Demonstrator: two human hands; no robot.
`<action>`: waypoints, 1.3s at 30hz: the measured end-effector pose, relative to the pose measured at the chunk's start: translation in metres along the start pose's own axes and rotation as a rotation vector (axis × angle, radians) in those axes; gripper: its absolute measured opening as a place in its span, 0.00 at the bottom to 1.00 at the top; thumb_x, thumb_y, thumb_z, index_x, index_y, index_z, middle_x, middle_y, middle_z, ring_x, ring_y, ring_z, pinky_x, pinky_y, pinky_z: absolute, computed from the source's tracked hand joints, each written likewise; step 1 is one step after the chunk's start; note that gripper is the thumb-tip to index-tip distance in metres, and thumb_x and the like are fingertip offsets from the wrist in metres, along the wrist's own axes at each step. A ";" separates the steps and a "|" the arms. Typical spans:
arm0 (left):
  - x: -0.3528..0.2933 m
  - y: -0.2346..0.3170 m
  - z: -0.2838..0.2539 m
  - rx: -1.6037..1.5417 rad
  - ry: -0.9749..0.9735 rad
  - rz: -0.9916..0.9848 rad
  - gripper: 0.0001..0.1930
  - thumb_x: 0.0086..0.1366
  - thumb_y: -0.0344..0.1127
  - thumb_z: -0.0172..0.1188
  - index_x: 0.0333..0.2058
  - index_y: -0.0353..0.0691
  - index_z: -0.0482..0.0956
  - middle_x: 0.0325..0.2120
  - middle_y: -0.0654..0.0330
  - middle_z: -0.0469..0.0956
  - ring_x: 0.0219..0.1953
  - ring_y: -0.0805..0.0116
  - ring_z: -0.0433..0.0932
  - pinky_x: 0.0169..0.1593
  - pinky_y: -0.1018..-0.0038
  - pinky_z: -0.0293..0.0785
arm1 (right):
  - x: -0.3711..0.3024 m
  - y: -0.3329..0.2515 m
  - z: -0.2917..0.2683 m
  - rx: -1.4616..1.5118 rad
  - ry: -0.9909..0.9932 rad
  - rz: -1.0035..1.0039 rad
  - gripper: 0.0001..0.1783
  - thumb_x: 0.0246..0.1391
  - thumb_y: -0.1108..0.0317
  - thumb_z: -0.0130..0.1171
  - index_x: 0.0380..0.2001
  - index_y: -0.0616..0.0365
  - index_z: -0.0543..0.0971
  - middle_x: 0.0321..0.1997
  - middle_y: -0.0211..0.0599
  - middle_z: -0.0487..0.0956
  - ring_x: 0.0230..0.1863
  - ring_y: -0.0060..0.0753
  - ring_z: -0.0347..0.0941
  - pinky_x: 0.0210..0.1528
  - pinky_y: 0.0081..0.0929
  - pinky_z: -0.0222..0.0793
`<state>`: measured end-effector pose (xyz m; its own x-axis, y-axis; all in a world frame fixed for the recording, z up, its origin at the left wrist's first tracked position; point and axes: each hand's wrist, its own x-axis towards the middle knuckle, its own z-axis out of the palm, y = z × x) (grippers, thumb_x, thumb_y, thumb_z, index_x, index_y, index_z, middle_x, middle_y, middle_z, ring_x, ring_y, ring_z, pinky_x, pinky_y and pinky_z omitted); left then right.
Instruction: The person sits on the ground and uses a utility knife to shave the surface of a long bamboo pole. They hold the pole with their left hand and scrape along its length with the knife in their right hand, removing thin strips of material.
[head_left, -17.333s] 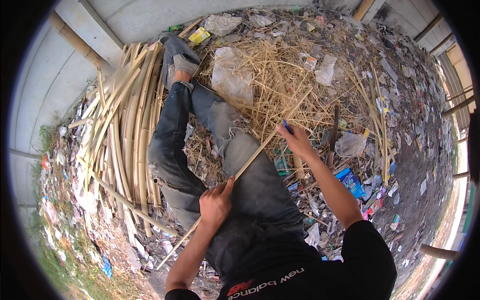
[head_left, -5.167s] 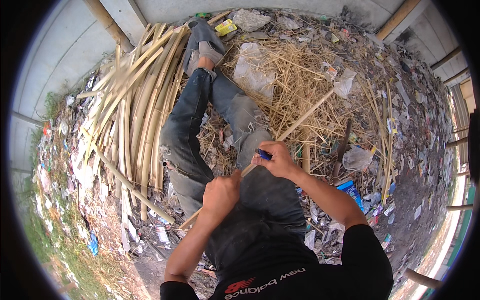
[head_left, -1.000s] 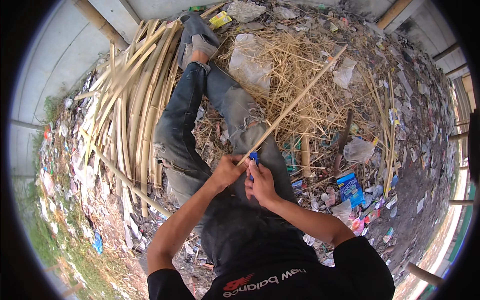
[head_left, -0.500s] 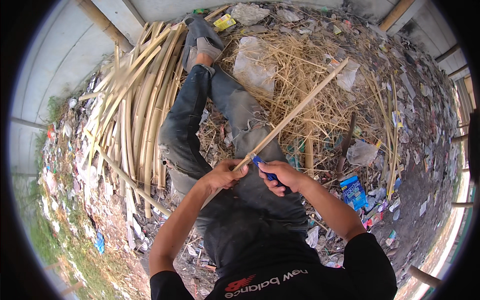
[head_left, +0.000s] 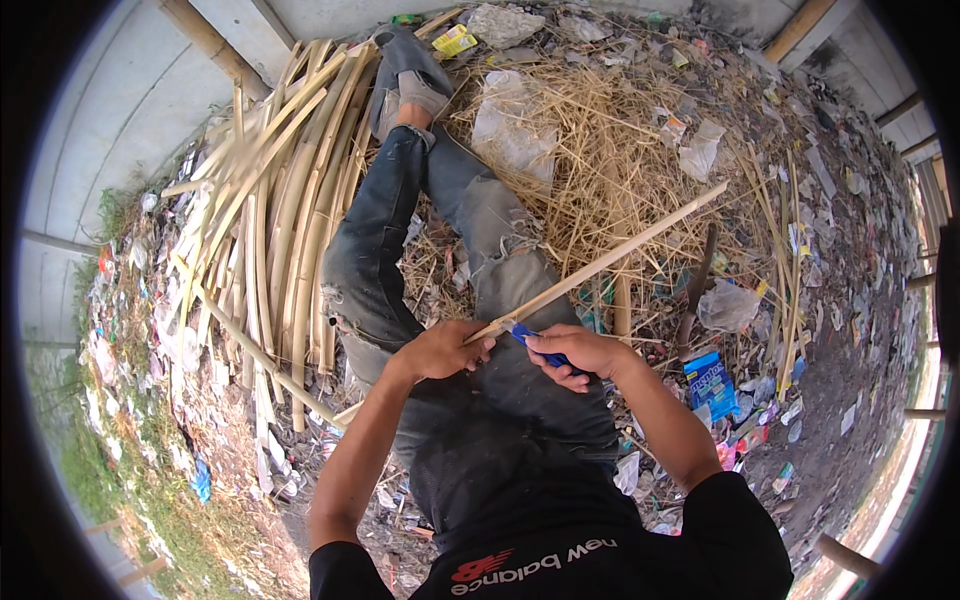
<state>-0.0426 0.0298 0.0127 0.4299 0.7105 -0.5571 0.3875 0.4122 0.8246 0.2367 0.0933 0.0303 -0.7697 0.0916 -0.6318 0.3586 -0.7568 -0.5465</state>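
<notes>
Where the left hand (head_left: 445,350) closes around a bamboo strip (head_left: 625,253) in the head view, we see a slender, straight piece, pale cream-tan along its length. It slants up to the right across the torn jeans (head_left: 375,240), and its far end lies over a heap of straw-coloured shavings (head_left: 620,140). Wrapped around a blue-handled cutter (head_left: 522,335), the right hand (head_left: 575,355) brings the tool's tip against the strip or right beside it, close to the left fingers. The blade is too small for us to make out whether it bites into the bamboo. The left hand covers the strip's lower stretch; a pale piece (head_left: 347,413) shows beyond the left forearm (head_left: 355,450), though we cannot tell if it is the same strip. The right fingers hide much of the handle, and the lower edge cuts off the black shirt (head_left: 595,510).
</notes>
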 end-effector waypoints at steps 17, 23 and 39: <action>0.001 0.005 -0.001 -0.221 -0.064 -0.154 0.28 0.76 0.48 0.57 0.67 0.39 0.66 0.28 0.68 0.72 0.27 0.79 0.67 0.30 0.78 0.66 | -0.010 0.012 0.031 0.074 -0.127 0.020 0.25 0.76 0.45 0.47 0.33 0.56 0.70 0.15 0.25 0.64 0.07 0.19 0.59 0.08 0.23 0.56; 0.001 -0.009 -0.004 -0.164 -0.150 -0.042 0.36 0.69 0.59 0.65 0.64 0.40 0.69 0.31 0.65 0.74 0.33 0.76 0.73 0.35 0.75 0.73 | 0.001 0.018 0.026 0.168 -0.029 -0.058 0.26 0.75 0.44 0.49 0.32 0.55 0.70 0.16 0.25 0.64 0.08 0.20 0.60 0.11 0.24 0.59; 0.000 0.000 0.012 0.271 0.143 0.099 0.38 0.73 0.66 0.56 0.50 0.26 0.81 0.31 0.41 0.82 0.37 0.52 0.82 0.44 0.58 0.74 | 0.014 0.015 0.028 0.103 0.009 0.001 0.28 0.73 0.39 0.51 0.32 0.54 0.70 0.18 0.22 0.63 0.11 0.18 0.58 0.13 0.25 0.58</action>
<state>-0.0326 0.0227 0.0118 0.3644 0.8206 -0.4403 0.5611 0.1838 0.8070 0.2165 0.0656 0.0286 -0.7643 0.0958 -0.6378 0.3032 -0.8194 -0.4865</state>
